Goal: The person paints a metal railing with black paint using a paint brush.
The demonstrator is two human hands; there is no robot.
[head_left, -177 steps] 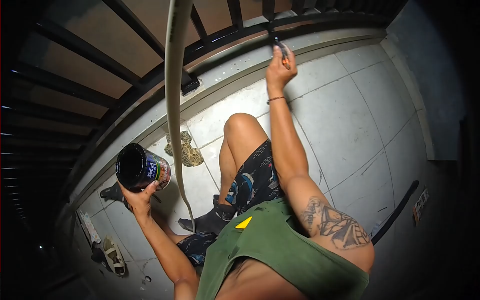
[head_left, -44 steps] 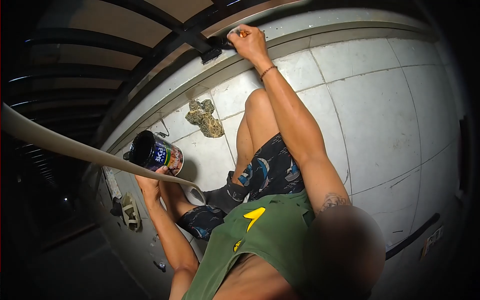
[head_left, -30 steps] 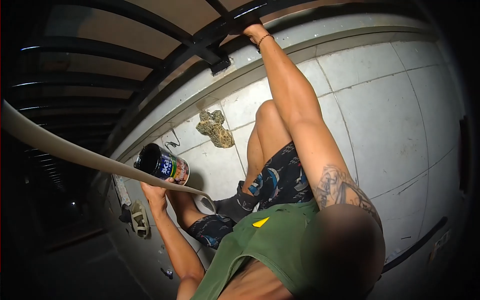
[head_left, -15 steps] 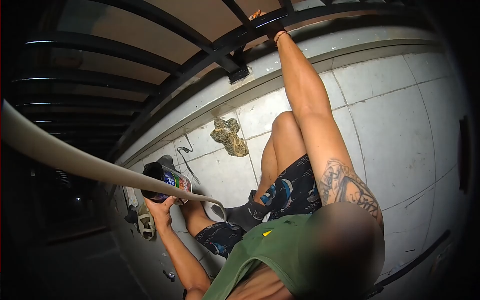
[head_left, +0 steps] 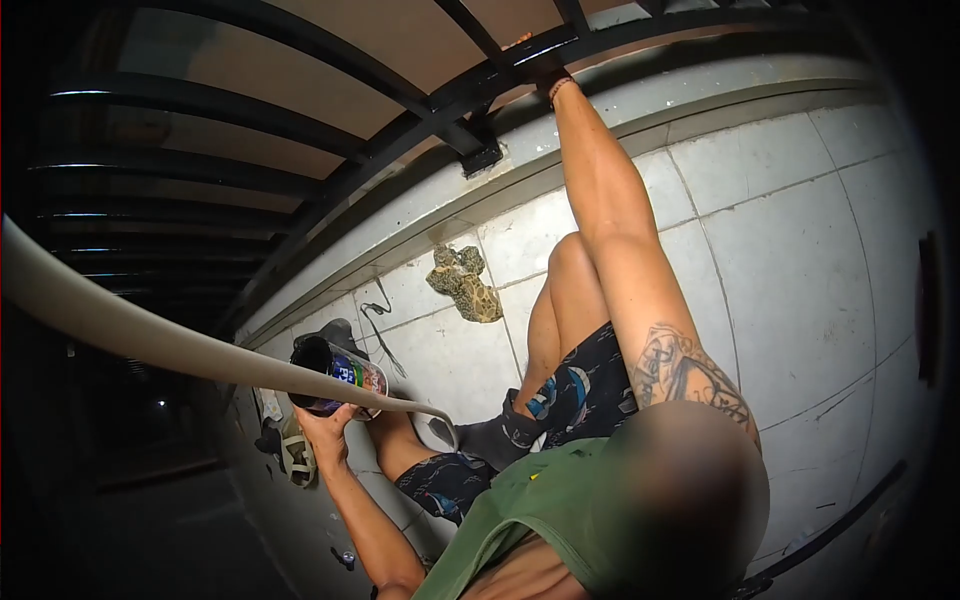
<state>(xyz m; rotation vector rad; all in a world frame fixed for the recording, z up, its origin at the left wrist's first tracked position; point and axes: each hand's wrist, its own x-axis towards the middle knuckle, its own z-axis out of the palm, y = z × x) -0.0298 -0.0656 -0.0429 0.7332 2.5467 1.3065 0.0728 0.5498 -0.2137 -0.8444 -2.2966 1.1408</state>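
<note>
A paint can [head_left: 357, 377] with a colourful label and a dark inside is tilted on its side in my left hand [head_left: 327, 425], whose fingers wrap round its lower edge. My right arm stretches to the black metal railing [head_left: 470, 85]. At its lower bar is my right hand [head_left: 541, 72], mostly in shadow and partly behind the bar. Only a small orange-lit bit shows past the bar, so its fingers and anything in them cannot be made out. A crumpled patterned cloth [head_left: 466, 285] lies on the tiles between my arms.
A low concrete ledge [head_left: 400, 225] runs under the railing. A thin dark cord [head_left: 380, 325] lies on the tiled floor [head_left: 790, 270]. Beside the can are a dark object and a pale strapped item [head_left: 298, 455]. A blurred pale curved band [head_left: 150, 325] crosses the left foreground.
The whole view has shifted slightly. Less of my right hand shows past the railing bar. My left hand still holds the can in much the same pose.
</note>
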